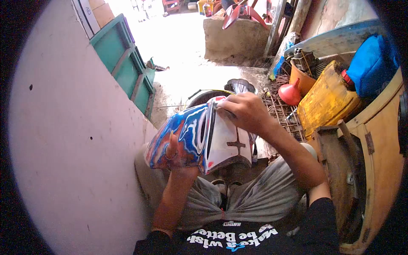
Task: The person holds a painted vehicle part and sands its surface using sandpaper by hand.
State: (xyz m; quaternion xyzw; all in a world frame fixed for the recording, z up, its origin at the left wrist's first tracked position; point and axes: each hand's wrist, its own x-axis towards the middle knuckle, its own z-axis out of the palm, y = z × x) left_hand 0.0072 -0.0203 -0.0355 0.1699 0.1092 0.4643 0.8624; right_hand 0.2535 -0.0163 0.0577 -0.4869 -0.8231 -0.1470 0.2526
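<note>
A curved motorcycle-type body panel (pixel 187 131) lies across my lap, its left face swirled in worn blue, white and rusty red. Its other face is white, with a dark cross-shaped slot and a rough dark lower edge. My left hand (pixel 178 159) grips the panel at its lower left, thumb up on the painted face and the other fingers hidden underneath. At the top edge, my right hand (pixel 244 111) is bent down with its fingers pressed together on the white face. Something small and dark grey shows under those fingers, too hidden to name.
A pale wall (pixel 76 127) runs close along my left, with a green door panel (pixel 123 63) beyond. On the right stand a yellow jerrycan (pixel 329 95), a red funnel (pixel 290 92), an orange bucket (pixel 299 78) and wooden furniture (pixel 382 157). A black basin (pixel 240 86) sits ahead.
</note>
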